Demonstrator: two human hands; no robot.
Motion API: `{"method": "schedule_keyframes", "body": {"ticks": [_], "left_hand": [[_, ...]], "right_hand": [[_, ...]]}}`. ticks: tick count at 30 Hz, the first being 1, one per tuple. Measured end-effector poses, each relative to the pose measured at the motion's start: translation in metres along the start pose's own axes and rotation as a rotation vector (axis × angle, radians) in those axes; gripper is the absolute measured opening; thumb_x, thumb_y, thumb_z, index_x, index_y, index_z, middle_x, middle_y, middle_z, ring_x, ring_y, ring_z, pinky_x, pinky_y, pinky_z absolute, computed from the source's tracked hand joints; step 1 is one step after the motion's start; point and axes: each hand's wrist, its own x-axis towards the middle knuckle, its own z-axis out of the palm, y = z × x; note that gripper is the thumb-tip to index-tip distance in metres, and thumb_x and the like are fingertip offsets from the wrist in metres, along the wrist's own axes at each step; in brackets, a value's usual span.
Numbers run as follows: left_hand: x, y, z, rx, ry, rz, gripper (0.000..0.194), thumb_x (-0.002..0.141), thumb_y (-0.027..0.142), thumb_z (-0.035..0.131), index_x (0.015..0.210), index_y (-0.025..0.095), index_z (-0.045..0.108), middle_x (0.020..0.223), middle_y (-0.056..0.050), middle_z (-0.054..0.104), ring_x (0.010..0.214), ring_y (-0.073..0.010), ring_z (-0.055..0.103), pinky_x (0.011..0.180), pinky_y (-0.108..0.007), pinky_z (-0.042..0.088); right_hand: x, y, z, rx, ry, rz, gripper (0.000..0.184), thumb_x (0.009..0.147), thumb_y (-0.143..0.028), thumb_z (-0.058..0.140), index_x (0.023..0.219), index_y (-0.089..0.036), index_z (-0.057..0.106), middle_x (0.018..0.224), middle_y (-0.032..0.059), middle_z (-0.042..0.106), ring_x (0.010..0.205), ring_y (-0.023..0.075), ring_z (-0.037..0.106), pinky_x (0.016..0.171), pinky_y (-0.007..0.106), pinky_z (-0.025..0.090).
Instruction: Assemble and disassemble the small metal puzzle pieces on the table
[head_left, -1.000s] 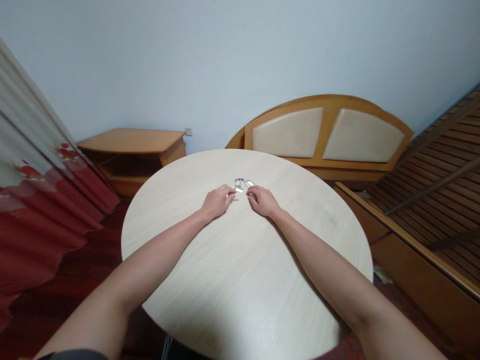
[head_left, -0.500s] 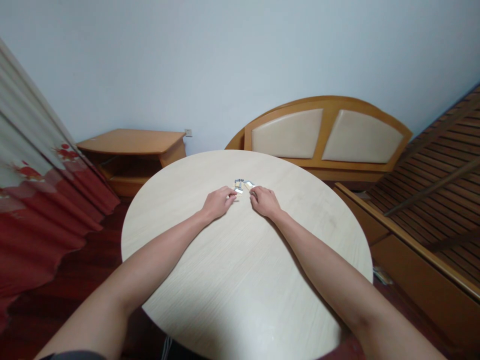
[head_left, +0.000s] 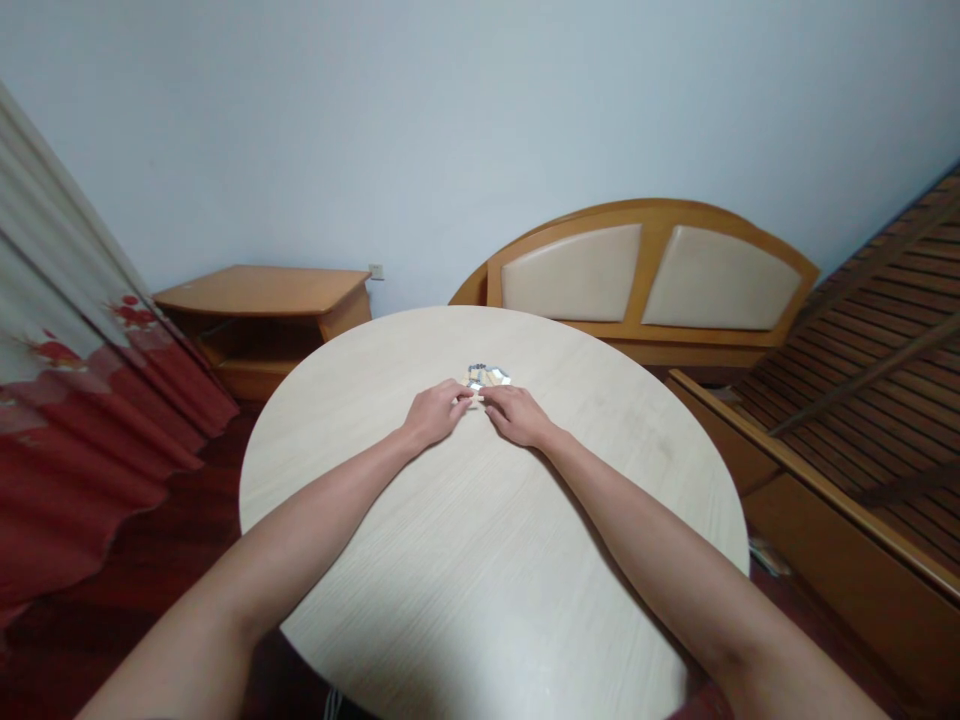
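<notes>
R hand [head_left: 519, 415] has just come in twd L hand [head_left: 435, 412], so fingertips of both are now v. close, approx. over the same spot: prob. both at one small pale piece. L thumb & fingers curl nr each other, R index reaches fwd w/ thumb just apart; can't tell if either pinches anything. Small flat pieces [head_left: 478, 377], grey, tan & white, lie just beyond the fingertips, nr far side of rnd wood-grain table [head_left: 450, 550].
</notes>
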Motion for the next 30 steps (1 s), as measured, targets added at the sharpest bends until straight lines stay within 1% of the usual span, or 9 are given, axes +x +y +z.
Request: {"method": "schedule_keyframes", "body": {"ticks": [2,5,7,10,14,17,21,25,30], "left_hand": [[0.0,0.0,0.0,0.005,0.004,-0.003,0.019,0.097,0.024,0.058,0.107,0.02,0.074,0.109,-0.006,0.074,0.102,-0.0214,0.068,0.091,-0.033,0.053],[0.0,-0.001,0.0,-0.001,0.004,-0.002,0.019,0.097,0.025,0.058,0.106,0.02,0.074,0.109,-0.006,0.075,0.101,-0.0213,0.068,0.09,-0.032,0.052],[0.0,-0.001,0.0,-0.01,0.003,0.002,0.018,0.097,0.024,0.058,0.105,0.021,0.074,0.108,-0.006,0.075,0.1,-0.0211,0.068,0.09,-0.032,0.052],[0.0,-0.001,-0.001,-0.021,0.006,-0.004,0.016,0.096,0.024,0.06,0.104,0.021,0.074,0.108,-0.005,0.075,0.1,-0.0208,0.068,0.089,-0.032,0.052],[0.001,0.001,-0.002,-0.028,0.001,-0.024,0.014,0.095,0.029,0.063,0.101,0.021,0.073,0.102,-0.005,0.075,0.094,-0.0202,0.069,0.085,-0.031,0.052],[0.001,0.001,-0.003,-0.029,-0.006,-0.03,0.015,0.094,0.034,0.067,0.097,0.021,0.072,0.098,-0.004,0.075,0.09,-0.0199,0.068,0.082,-0.03,0.051],[0.001,0.0,-0.002,-0.022,-0.005,-0.043,0.019,0.093,0.039,0.068,0.093,0.02,0.071,0.095,-0.004,0.075,0.087,-0.0199,0.068,0.079,-0.03,0.05],[0.001,0.0,-0.002,-0.014,-0.014,-0.069,0.02,0.093,0.04,0.068,0.092,0.02,0.072,0.093,-0.004,0.075,0.084,-0.0197,0.068,0.077,-0.029,0.05],[0.001,0.002,-0.003,-0.023,-0.005,-0.074,0.021,0.093,0.04,0.067,0.092,0.02,0.072,0.093,-0.004,0.076,0.082,-0.0195,0.068,0.076,-0.029,0.05]], "right_hand": [[0.0,0.001,0.0,-0.026,0.013,0.05,0.035,0.097,-0.023,0.047,0.127,-0.018,0.064,0.132,0.0112,0.068,0.122,0.0247,0.061,0.106,0.04,0.041],[-0.001,0.003,0.001,-0.024,0.065,0.08,0.036,0.097,-0.022,0.047,0.129,-0.017,0.063,0.137,0.0123,0.065,0.126,0.0249,0.059,0.109,0.041,0.039],[-0.001,0.003,0.001,0.007,0.108,0.065,0.037,0.097,-0.023,0.048,0.131,-0.015,0.063,0.139,0.0129,0.064,0.128,0.0249,0.057,0.11,0.04,0.039],[-0.001,-0.001,0.002,0.047,0.149,0.023,0.035,0.096,-0.027,0.052,0.126,-0.016,0.066,0.132,0.0128,0.068,0.123,0.0256,0.059,0.106,0.04,0.041],[-0.001,-0.01,0.0,0.053,0.137,-0.024,0.027,0.098,-0.035,0.055,0.112,-0.02,0.072,0.113,0.0099,0.075,0.108,0.0253,0.064,0.098,0.038,0.042],[-0.001,-0.014,-0.002,0.051,0.134,-0.043,0.03,0.101,-0.04,0.052,0.105,-0.02,0.074,0.104,0.0081,0.076,0.1,0.0237,0.065,0.093,0.036,0.042],[0.0,-0.014,-0.003,0.03,0.151,-0.045,0.032,0.102,-0.04,0.051,0.1,-0.02,0.075,0.102,0.0084,0.076,0.097,0.0234,0.065,0.091,0.036,0.042],[0.0,-0.013,-0.002,0.026,0.146,-0.024,0.027,0.1,-0.037,0.054,0.099,-0.02,0.076,0.103,0.0083,0.076,0.097,0.0233,0.066,0.091,0.035,0.043],[0.0,-0.013,-0.002,0.034,0.178,-0.007,0.024,0.099,-0.034,0.057,0.098,-0.02,0.076,0.102,0.0082,0.076,0.097,0.0232,0.065,0.092,0.035,0.043]]}}
